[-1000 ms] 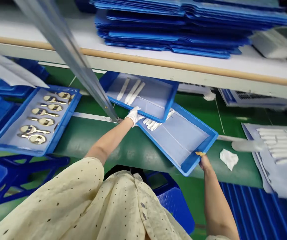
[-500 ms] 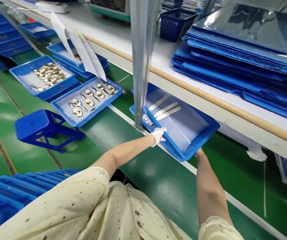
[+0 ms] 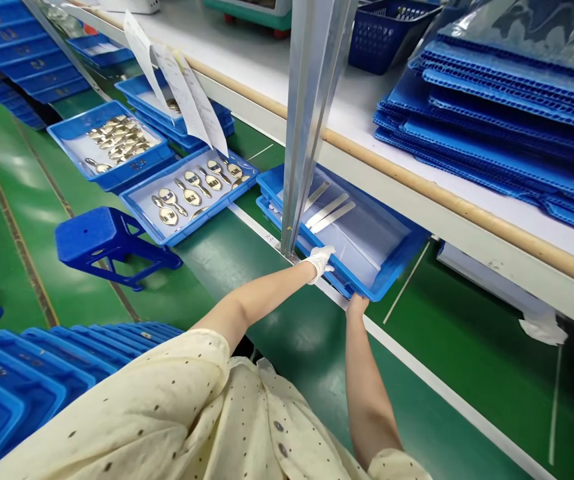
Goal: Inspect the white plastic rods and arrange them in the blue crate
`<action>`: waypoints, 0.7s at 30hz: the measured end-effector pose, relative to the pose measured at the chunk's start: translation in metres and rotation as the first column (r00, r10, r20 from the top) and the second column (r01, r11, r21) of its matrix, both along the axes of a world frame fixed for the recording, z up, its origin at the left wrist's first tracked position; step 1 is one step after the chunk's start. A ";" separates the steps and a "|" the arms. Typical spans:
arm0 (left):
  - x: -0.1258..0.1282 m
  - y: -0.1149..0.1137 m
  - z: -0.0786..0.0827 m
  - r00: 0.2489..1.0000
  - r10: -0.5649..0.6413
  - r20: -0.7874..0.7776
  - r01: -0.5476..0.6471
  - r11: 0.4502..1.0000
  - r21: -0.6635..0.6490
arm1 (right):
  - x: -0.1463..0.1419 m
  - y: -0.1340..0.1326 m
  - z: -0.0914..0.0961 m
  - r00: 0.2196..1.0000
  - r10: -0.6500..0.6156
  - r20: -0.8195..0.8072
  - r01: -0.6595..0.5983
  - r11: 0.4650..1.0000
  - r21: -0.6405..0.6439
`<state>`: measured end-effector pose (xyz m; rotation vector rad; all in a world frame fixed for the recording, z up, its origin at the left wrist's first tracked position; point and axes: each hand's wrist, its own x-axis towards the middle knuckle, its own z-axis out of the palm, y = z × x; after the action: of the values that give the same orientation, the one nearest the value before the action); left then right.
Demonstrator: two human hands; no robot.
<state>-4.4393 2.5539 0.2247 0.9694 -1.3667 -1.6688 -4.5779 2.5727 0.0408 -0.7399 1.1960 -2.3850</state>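
Observation:
A shallow blue tray [image 3: 384,287] sits on another blue tray [image 3: 268,212] under the bench, the two mostly lined up. Several long, flat pale pieces [image 3: 333,212] lie on its lined bottom, along with a thin pale strip [image 3: 363,251]. My left hand [image 3: 321,262], in a white glove, is closed over the upper tray's near side, right of the metal post. Bare, my right hand [image 3: 357,307] grips at the near corner, its fingers partly hidden beneath the rim.
The metal post [image 3: 307,133] rises close by my left hand. Trays of spoons [image 3: 191,195] lie to the left, near a blue stool [image 3: 89,233]. Blue sheets [image 3: 491,147] are piled on the bench; stacked trays [image 3: 17,387] stand at lower left.
The upper tray's near right end has come down and left, more in line with the tray below. My right hand has shifted left to the near corner. The view has turned slightly.

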 end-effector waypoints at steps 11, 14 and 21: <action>0.014 -0.039 -0.006 0.994 0.017 0.106 -0.009 0.997 -0.076 | 0.032 0.011 -0.060 0.973 -0.116 0.199 0.115 0.993 0.013; 0.024 -0.046 -0.003 0.976 0.055 0.210 -0.031 0.993 -0.113 | 0.034 0.013 -0.048 0.976 -0.083 0.202 0.092 0.995 -0.037; 0.034 -0.053 -0.004 0.944 -0.045 0.328 0.039 0.999 0.025 | 0.036 0.007 0.009 0.981 0.024 0.195 -0.006 0.996 -0.094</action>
<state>-4.4049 2.5013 0.2210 1.2813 -1.5995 -1.6016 -4.5418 2.5795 0.0501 -0.5240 1.0025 -2.4492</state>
